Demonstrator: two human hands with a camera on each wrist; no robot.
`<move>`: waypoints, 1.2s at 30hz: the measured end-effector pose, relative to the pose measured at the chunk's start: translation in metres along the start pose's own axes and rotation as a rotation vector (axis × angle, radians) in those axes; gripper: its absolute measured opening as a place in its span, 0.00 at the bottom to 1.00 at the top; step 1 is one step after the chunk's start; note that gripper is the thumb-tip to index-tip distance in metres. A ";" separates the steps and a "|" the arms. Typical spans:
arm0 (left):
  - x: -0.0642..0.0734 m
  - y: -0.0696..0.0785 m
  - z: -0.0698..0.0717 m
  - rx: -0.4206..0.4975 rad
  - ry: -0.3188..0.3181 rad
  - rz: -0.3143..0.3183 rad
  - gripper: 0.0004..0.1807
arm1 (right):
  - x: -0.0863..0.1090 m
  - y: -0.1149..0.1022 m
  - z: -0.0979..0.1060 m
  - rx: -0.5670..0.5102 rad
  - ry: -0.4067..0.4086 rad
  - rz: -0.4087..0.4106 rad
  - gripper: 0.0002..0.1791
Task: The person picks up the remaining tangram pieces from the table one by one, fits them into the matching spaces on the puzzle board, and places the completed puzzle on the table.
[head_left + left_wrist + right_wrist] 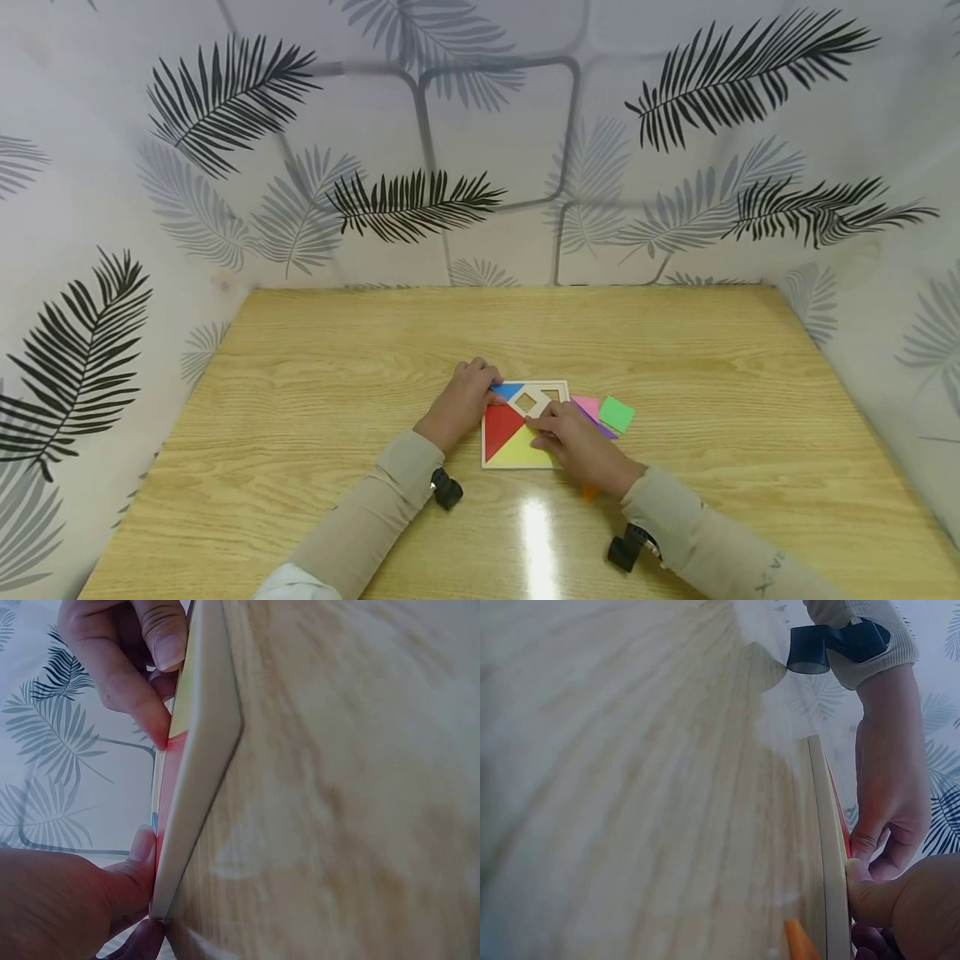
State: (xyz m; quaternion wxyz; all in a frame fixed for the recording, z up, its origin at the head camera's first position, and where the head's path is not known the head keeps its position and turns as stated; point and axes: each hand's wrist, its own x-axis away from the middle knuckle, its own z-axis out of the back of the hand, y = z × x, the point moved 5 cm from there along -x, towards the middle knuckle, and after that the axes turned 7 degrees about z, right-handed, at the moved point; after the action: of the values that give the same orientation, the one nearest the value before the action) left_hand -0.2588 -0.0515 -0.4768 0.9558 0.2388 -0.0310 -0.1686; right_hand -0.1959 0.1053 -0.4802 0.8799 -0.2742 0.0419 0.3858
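Note:
A wooden tangram board [567, 388] lies flat on the table with a red triangle [499, 427], a yellow triangle [516, 451] and a blue piece [511, 390] set in it. My left hand [467, 402] grips the board's far left corner, its thumb on top. Over the board's right half, my right hand [581, 447] touches the yellow triangle; in the left wrist view its index fingertip [159, 735] presses near the seam between red and yellow, with the thumb [166, 646] beside it. The hand hides part of the yellow triangle and the board's right side.
Right of the board lie a green square [617, 415], a pink piece [587, 407] and a purple piece [604, 431], partly overlapping. An orange piece [801, 942] sits by the near right corner, mostly hidden from the head view. Leaf-patterned cloth [495, 250] surrounds the wooden table [337, 358].

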 end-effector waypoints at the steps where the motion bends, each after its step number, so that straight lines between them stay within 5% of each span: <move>1: 0.000 0.000 0.000 -0.002 0.002 -0.002 0.13 | 0.000 0.000 0.000 -0.002 0.001 -0.002 0.19; 12: -0.001 -0.002 -0.001 0.012 0.014 -0.005 0.12 | 0.002 0.000 0.004 0.007 0.015 0.028 0.15; 22: -0.001 -0.004 -0.002 0.030 0.021 0.001 0.13 | 0.011 0.018 0.026 -0.040 0.057 -0.150 0.13; 36: -0.001 -0.002 -0.002 0.039 0.019 -0.001 0.13 | 0.042 0.051 0.055 0.002 0.098 -0.275 0.14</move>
State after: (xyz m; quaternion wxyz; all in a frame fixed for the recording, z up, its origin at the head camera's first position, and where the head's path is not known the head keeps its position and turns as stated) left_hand -0.2598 -0.0515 -0.4797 0.9511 0.2591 -0.0252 -0.1662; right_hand -0.2099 0.1899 -0.4686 0.9216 -0.2948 0.0474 0.2479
